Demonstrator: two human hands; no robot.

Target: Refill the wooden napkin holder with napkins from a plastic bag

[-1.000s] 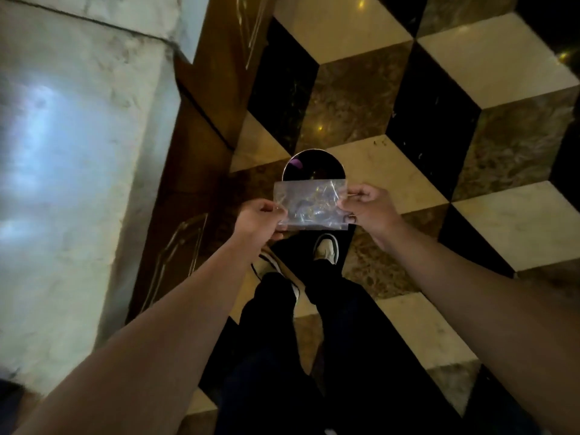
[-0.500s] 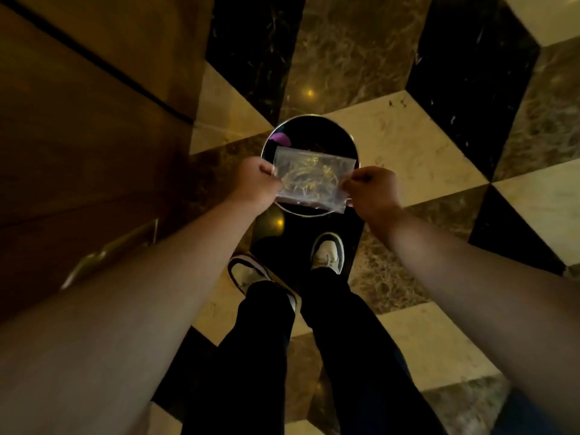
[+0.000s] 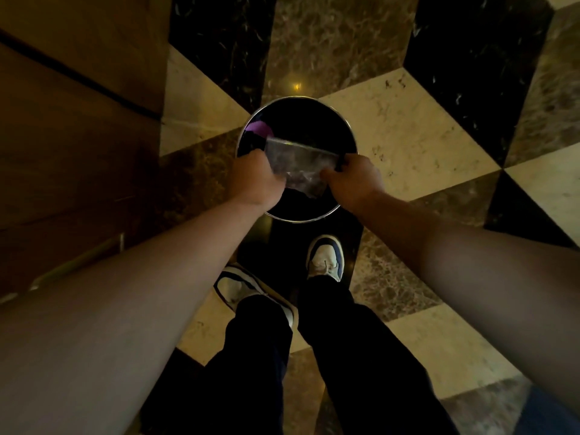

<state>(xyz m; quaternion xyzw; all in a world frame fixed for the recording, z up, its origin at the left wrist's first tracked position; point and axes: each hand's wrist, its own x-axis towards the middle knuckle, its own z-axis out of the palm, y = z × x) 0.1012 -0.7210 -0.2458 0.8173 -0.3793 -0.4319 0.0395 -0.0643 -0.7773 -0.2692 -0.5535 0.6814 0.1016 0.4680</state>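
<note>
- Clear plastic bag is stretched between the two hands directly over the mouth of a round, dark bin that stands on the floor.
- Left hand is clamped on the bag's left end, fingers curled over the edge; right hand is pinched shut on its right end, thumb on the near side.
- Long axis of the bag runs left to right, from one hand to the other, tilted a little so that the right end lies lower in the picture; its far edge is taut and its near part sags and crumples toward the person.
- Both hands sit at about the same reach, over the near half of the bin's rim, so neither is clearly nearer; the bag is straight below the grip line and well inside the rim's circle.
- Something purple shows inside the bin at its far-left wall; the rest of the inside is too dark to read.
- Whether napkins remain in the bag I cannot tell; it looks thin and flat.
- Neither a napkin holder nor a table is in view; only checkered marble floor, wooden panelling on the left and the person's two shoes just short of the bin.
- Judged from this, letting go with both hands should drop the bag into the bin.
</note>
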